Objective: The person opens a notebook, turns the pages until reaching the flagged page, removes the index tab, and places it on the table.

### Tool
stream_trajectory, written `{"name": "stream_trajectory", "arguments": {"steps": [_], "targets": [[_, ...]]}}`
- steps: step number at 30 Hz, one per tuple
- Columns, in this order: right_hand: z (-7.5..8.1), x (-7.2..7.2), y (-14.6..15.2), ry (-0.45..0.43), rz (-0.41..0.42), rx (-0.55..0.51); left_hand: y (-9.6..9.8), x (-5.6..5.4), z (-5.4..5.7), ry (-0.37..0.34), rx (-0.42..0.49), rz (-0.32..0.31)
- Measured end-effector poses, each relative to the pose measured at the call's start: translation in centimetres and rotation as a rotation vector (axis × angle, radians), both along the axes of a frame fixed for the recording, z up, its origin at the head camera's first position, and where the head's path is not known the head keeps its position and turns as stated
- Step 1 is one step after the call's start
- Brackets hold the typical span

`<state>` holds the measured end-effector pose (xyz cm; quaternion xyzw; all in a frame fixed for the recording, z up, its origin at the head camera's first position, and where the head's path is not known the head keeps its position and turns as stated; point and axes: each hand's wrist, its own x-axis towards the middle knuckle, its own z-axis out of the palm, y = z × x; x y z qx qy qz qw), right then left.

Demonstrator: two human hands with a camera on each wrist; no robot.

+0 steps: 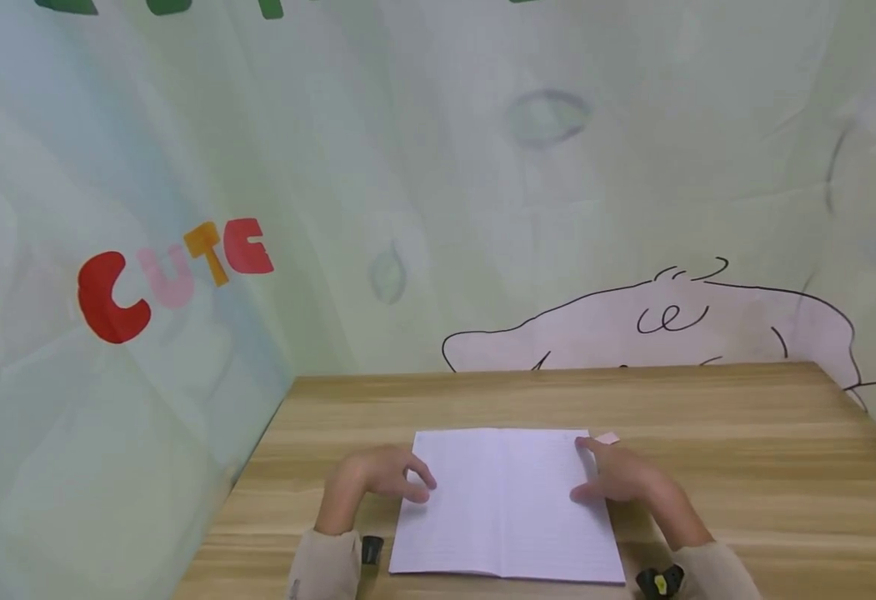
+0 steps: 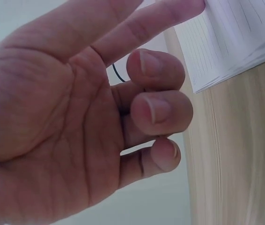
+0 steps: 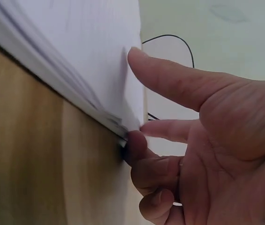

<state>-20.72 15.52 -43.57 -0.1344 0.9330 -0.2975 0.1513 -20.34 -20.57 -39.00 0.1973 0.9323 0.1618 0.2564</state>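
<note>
An open lined notebook (image 1: 501, 508) lies flat on the wooden table, its two pages spread either side of the centre fold. My left hand (image 1: 385, 473) is at the left page's outer edge, the index fingertip over the paper. In the left wrist view that hand (image 2: 71, 108) has an empty palm and several loosely bent fingers. My right hand (image 1: 618, 473) reaches over the right page's outer edge, index finger near the far corner. The right wrist view has this hand's (image 3: 216, 126) thumb above the page and a bent finger touching the page edges near the corner.
A small pale pink piece (image 1: 608, 437) lies beside the notebook's far right corner. The wooden table (image 1: 558, 396) meets a printed cloth backdrop (image 1: 407, 167) behind and at the left. Dark wrist devices (image 1: 660, 582) sit near the beige sleeves (image 1: 325, 567).
</note>
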Motion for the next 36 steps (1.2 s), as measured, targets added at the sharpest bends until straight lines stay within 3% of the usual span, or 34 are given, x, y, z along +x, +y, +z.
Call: {"name": "stream_trajectory", "arguments": {"steps": [6,13,20,24,29,36], "targets": [[-0.2,0.1,-0.5,0.014,-0.016,0.035,0.0,-0.1,0.0,0.024,-0.04,0.007],[-0.4,0.2,-1.7,0.063,-0.015,0.1,-0.1,0.0,0.0,0.005,-0.043,0.04],[-0.3,0.2,-2.2,0.114,-0.021,0.194,-0.5,-0.1,0.0,0.019,-0.011,-0.011],[-0.5,0.6,-2.5,0.14,-0.031,0.244,-0.3,0.0,-0.3,0.003,-0.029,-0.007],[-0.5,0.7,-2.6,0.166,-0.051,0.266,0.0,0.0,-0.2,0.006,-0.03,0.008],[-0.3,1.0,-2.8,0.192,-0.071,0.295,0.3,-0.1,0.0,0.01,-0.056,-0.031]]}}
